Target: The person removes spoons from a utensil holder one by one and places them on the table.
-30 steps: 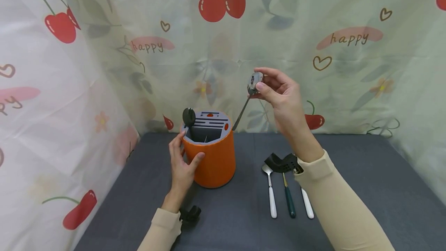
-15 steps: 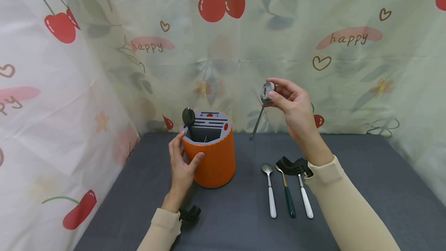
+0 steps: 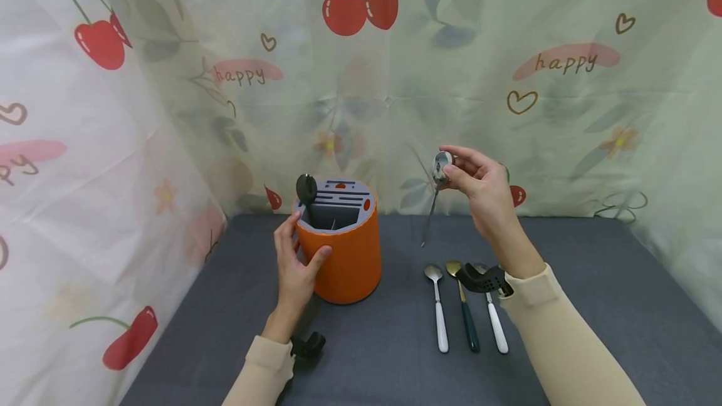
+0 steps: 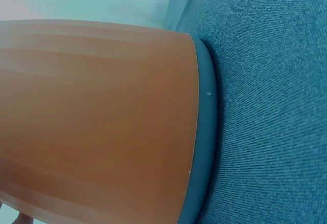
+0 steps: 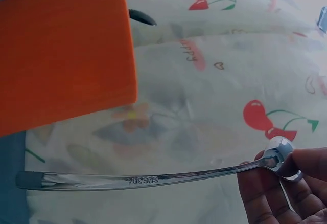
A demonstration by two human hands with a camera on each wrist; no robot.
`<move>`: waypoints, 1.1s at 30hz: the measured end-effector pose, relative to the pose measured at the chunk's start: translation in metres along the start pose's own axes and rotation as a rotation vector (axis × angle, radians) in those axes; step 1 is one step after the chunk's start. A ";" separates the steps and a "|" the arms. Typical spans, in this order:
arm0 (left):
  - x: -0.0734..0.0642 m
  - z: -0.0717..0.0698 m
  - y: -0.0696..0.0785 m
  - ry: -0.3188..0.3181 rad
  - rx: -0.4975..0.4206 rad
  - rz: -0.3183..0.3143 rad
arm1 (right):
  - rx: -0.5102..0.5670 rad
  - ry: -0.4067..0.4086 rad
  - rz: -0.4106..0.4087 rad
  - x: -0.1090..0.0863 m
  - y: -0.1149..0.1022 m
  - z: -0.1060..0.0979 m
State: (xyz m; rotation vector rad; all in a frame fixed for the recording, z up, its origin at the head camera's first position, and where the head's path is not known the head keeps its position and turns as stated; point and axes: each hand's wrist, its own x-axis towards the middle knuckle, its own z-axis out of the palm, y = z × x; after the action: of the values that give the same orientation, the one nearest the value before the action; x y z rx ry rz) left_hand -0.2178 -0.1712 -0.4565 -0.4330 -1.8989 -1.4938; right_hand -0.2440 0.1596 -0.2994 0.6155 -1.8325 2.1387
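Note:
My right hand [image 3: 489,199] pinches a shiny metal spoon [image 3: 442,168] by its bowl, thumb in front and fingers behind. The handle hangs down, right of the holder and apart from it; in the right wrist view the handle [image 5: 127,181] shows stamped lettering. With thumb and fingers spread round its side, my left hand [image 3: 296,277] grips an orange utensil holder [image 3: 350,268] that stands upright on the table. Its grey top has slots and a larger compartment. Another spoon [image 3: 306,189] stands in the holder at the left, bowl up, its lower part hidden inside.
Three spoons lie side by side right of the holder: a white-handled one [image 3: 440,324], a gold one with a dark green handle [image 3: 469,327] and another white-handled one [image 3: 497,327], partly covered by the right wrist camera mount [image 3: 484,279]. A printed curtain [image 3: 389,130] closes the back.
My right hand has moved right and down with the spoon, away from the holder's right side, and the spoon's handle now hangs steeper. The left hand and holder have stayed put.

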 end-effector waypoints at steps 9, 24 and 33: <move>0.000 -0.001 0.001 -0.005 0.010 -0.031 | -0.022 -0.001 0.064 -0.010 0.015 -0.022; 0.002 0.000 0.001 -0.008 0.011 -0.008 | -0.098 -0.010 0.157 -0.010 0.018 -0.066; 0.001 -0.001 0.001 -0.004 0.010 0.004 | -0.109 -0.044 0.180 -0.018 0.027 -0.093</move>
State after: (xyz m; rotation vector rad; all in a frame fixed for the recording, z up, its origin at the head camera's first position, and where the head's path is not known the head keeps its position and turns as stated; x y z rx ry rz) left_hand -0.2180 -0.1719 -0.4547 -0.4344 -1.9069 -1.4810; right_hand -0.2546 0.2473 -0.3418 0.4935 -2.0848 2.1319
